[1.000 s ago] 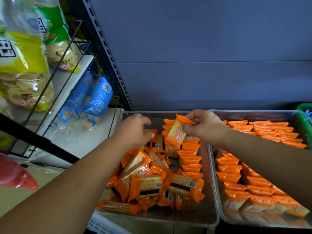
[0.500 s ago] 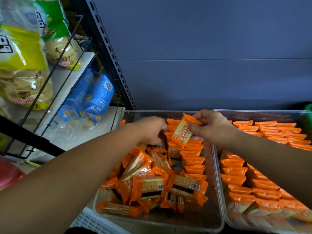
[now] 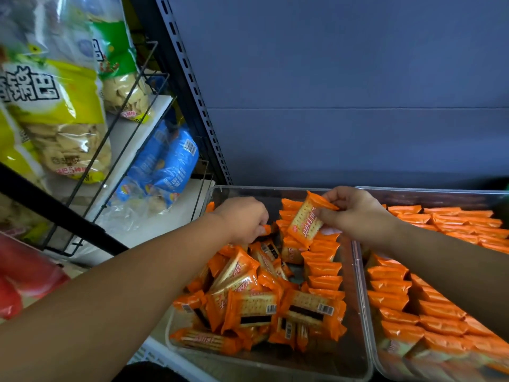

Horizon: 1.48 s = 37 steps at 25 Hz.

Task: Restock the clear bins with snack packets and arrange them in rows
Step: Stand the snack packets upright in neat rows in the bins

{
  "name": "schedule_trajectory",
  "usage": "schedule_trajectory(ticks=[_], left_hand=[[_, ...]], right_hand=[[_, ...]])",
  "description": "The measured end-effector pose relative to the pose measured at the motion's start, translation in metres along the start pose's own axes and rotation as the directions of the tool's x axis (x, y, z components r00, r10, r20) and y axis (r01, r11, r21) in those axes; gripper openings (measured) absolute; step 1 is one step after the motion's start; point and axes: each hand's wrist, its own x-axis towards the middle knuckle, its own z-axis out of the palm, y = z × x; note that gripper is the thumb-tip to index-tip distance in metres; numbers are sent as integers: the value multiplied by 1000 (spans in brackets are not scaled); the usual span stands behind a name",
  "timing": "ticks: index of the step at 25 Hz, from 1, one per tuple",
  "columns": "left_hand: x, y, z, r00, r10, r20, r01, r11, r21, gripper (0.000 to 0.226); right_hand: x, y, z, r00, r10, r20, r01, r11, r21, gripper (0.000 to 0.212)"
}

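Two hands work at the back of one bin. The right hand (image 3: 355, 213) pinches a packet (image 3: 305, 223) by its upper end between thumb and fingertips. It holds the packet tilted in the air just above the far end of the row (image 3: 323, 271). The left hand (image 3: 243, 219) is knuckles-up, its fingers curled down among the packets beside that row. The hand hides them, so I cannot tell whether they grip one.

A second ago the left hand was further left, over the back of the heap (image 3: 248, 301). It has since slid right, to the head of the row, while the right hand has kept its packet aloft and raised it slightly. I take it the left hand is opening or steadying a gap so the held packet can be slotted in on edge. That packet is not yet placed.

The left bin (image 3: 275, 188) holds that single row standing along its right wall. Its left side and front are covered by the loose heap of the same orange packets, lying every way, with bare bottom at the front right. Most of this bin is yet to be ordered. The right bin (image 3: 427, 188), just beside it, is packed in tidy rows (image 3: 396, 299) from back to front and looks done.
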Motion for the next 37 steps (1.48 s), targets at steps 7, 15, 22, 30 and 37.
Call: schedule_trajectory(ticks=[7, 15, 22, 30, 37], left_hand=[[-51, 7, -24, 905, -385, -178, 192, 745, -639, 26], [-81, 38, -31, 827, -562, 22, 175, 219, -960, 24], [-67, 53, -24, 889, -456, 35, 38, -4, -999, 24], [-33, 32, 14, 994, 99, 55, -80, 958, -276, 16], [9, 31, 37, 901, 255, 350, -227, 966, -120, 50]], right_hand=[[-2, -4, -11, 993, -41, -113, 21, 986, -167, 37], [-5, -7, -15, 954, -161, -255, 64, 934, -351, 46], [-16, -33, -1, 994, 7, 109, -17, 996, 87, 32], [-11, -6, -18, 995, -103, 7, 101, 966, -238, 24], [-3, 4, -7, 979, -183, 88, 203, 857, -474, 24]])
